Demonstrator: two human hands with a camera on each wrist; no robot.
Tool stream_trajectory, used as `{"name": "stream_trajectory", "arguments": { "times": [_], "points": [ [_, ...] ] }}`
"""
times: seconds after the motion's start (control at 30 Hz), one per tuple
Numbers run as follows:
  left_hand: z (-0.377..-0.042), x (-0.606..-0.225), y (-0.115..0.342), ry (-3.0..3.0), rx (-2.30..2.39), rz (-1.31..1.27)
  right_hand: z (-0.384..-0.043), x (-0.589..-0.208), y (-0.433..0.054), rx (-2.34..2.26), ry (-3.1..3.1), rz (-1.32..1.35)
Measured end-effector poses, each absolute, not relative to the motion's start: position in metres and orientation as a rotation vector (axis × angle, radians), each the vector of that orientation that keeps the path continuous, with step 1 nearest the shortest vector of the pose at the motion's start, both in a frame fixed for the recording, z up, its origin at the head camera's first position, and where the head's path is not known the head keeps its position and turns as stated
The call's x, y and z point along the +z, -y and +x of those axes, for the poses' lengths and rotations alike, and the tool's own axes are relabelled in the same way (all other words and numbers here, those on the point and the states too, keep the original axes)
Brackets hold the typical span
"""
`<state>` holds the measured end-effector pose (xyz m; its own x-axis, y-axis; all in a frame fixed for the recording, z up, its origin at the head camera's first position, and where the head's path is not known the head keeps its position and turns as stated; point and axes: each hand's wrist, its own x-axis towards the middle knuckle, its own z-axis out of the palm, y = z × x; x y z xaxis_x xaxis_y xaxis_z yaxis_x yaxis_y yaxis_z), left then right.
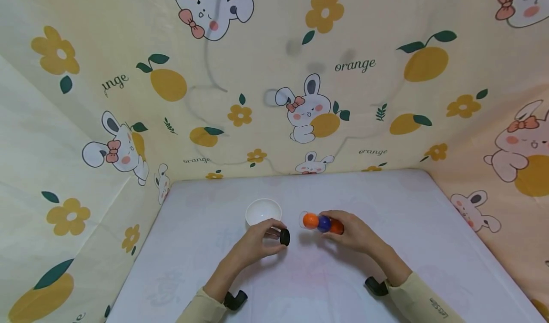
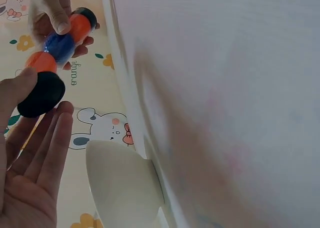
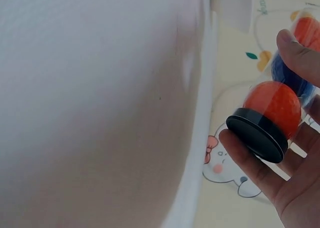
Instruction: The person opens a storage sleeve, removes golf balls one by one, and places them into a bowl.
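Note:
Between its thumb and fingers, my left hand (image 1: 254, 242) pinches a round black cap (image 1: 285, 237). My right hand (image 1: 355, 233) grips a clear tube (image 1: 302, 219) lying roughly level above the table. Inside are an orange ball (image 1: 310, 220), a blue ball (image 1: 324, 224) and another orange ball (image 3: 272, 107) in a row. A black end piece (image 3: 257, 135) closes the tube's right end, seen in the right wrist view. The tube's left end points toward the cap; in the head view a gap separates them.
A white bowl (image 1: 262, 212) stands on the table just behind my left hand. The pale table (image 1: 317, 285) is enclosed by a cloth backdrop (image 1: 266, 137) printed with rabbits and oranges. Both wrists carry black mounts (image 1: 236, 300).

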<state>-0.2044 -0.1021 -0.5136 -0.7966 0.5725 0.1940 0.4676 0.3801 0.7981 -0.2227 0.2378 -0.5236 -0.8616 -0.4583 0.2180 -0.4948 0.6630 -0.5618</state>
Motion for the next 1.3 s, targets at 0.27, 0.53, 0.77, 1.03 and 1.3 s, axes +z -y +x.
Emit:
{"name": "stream_trajectory", "arguments": {
  "times": [0.27, 0.53, 0.77, 1.03, 1.3],
  "points": [
    [-0.203, -0.517, 0.105, -2.492, 1.279, 0.921, -0.222, -0.522, -0.237, 0.976, 2.81, 0.802],
    [-0.204, -0.521, 0.104, -2.5, 1.201, 0.956, -0.223, -0.526, -0.238, 0.971, 2.81, 0.796],
    [-0.206, -0.524, 0.103, -2.506, 1.128, 0.946, -0.222, -0.525, -0.238, 0.978, 2.809, 0.801],
    [-0.208, -0.53, 0.105, -2.538, 1.063, 0.963, -0.222, -0.526, -0.237, 0.988, 2.81, 0.8],
    [-0.209, -0.533, 0.107, -2.564, 1.023, 0.975, -0.222, -0.526, -0.237, 0.976, 2.819, 0.802]
  ]
}}
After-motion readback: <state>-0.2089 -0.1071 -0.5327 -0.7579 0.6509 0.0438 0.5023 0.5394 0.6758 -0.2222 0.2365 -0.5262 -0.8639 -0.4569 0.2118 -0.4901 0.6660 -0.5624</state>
